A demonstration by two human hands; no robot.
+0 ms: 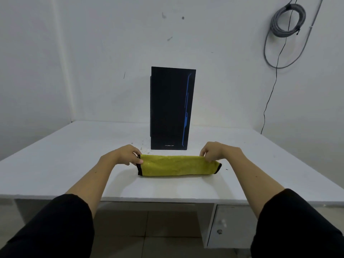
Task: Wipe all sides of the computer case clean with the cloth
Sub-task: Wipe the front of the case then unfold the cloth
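Nearest me, both forearms reach out from black sleeves (55, 226) over the white desk (65, 164). My left hand (125, 154) pinches the left, black-trimmed end of the folded yellow microfibre cloth (176, 165), fingers curled round its edge; my right hand (214, 151) pinches the upper edge near the right end. The cloth lies on the desk just before the upright black computer case with a blue stripe (172, 108). Small pale lettering low on its front is too blurred to read. Behind, a coiled grey cable (286, 21) hangs on the wall.
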